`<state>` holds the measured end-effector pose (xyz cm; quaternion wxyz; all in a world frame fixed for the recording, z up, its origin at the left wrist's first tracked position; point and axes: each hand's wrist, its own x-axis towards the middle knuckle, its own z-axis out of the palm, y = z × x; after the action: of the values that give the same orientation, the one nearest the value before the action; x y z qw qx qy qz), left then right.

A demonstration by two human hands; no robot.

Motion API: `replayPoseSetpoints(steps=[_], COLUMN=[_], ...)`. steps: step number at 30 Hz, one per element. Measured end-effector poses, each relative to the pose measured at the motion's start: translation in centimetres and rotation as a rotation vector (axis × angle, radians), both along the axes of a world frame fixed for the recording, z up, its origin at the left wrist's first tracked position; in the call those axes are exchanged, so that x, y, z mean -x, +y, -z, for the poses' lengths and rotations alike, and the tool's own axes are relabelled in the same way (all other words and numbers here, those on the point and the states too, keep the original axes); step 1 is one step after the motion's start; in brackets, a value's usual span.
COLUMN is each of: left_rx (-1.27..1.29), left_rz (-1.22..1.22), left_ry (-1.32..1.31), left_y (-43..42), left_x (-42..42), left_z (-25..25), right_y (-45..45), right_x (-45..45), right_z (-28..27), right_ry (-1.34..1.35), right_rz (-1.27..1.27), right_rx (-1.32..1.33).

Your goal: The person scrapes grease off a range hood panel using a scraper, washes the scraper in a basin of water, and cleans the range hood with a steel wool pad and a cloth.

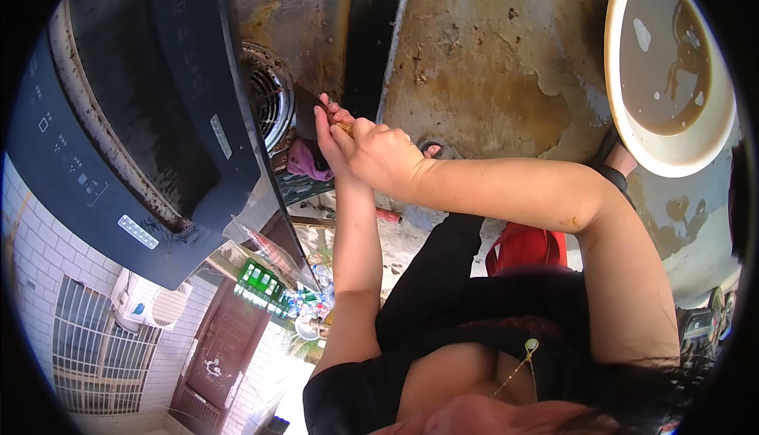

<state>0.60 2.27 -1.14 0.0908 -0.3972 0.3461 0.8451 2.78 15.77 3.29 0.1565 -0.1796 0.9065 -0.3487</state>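
Observation:
Both my hands are together at the edge of a greasy range hood (170, 111) with dark glass panels. My right hand (381, 154) is closed round the yellowish handle of a scraper (307, 115), whose flat dark blade points toward the hood's round grille (270, 99). Against the same tool, my left hand (328, 134) is closed, its fingers along the handle and blade; part of its grip is hidden by the right hand. Just below the blade lies a purple cloth (310, 160). Brown grease coats the metal around the grille.
A white basin (672, 168) of murky water stands at right on the stained, wet ground (474, 55). Beneath me is a red seat (528, 249). Green bottles (261, 278), an air-conditioner unit (154, 299) and a brown door (221, 348) are at lower left.

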Motion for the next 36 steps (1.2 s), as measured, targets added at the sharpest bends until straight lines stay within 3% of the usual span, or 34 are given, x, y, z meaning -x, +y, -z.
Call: replayPoseSetpoints(steps=[2,9,14,20,24,28,29,32,36], left_rx=[0.033,0.044,-0.075,0.26,0.653,1.89,2.005,2.243,2.406], left_rz=[0.043,0.031,0.038,0.147,0.553,0.816,0.828,1.165,1.084], left_ry=[-0.014,0.011,0.001,-0.004,0.159,0.378,0.427,0.224,0.321], left_y=[-0.1,-0.3,-1.7,1.4,2.2,1.3,0.8,-0.2,-2.4], left_x=[-0.6,-0.8,-1.0,-0.6,-0.9,0.6,0.8,-0.3,-1.2], left_z=[0.0,-0.5,0.5,-0.3,-1.3,-1.7,-1.4,-1.4,-1.5], right_y=[-0.3,-1.2,-1.3,3.0,6.6,8.2,8.5,8.6,7.1], right_x=[-0.2,-1.0,-1.0,0.0,1.8,5.6,6.4,8.3,8.7], right_z=[0.1,0.1,0.5,3.1,5.2,7.7,8.0,8.8,9.0], right_ry=[-0.122,0.073,0.063,-0.013,-0.161,-0.212,-0.206,-0.262,-0.261], right_rz=[-0.021,0.036,0.053,-0.002,0.122,0.178,0.187,0.199,0.153], right_rx=[0.039,-0.016,-0.035,0.23,0.476,0.637,0.637,0.537,0.441])
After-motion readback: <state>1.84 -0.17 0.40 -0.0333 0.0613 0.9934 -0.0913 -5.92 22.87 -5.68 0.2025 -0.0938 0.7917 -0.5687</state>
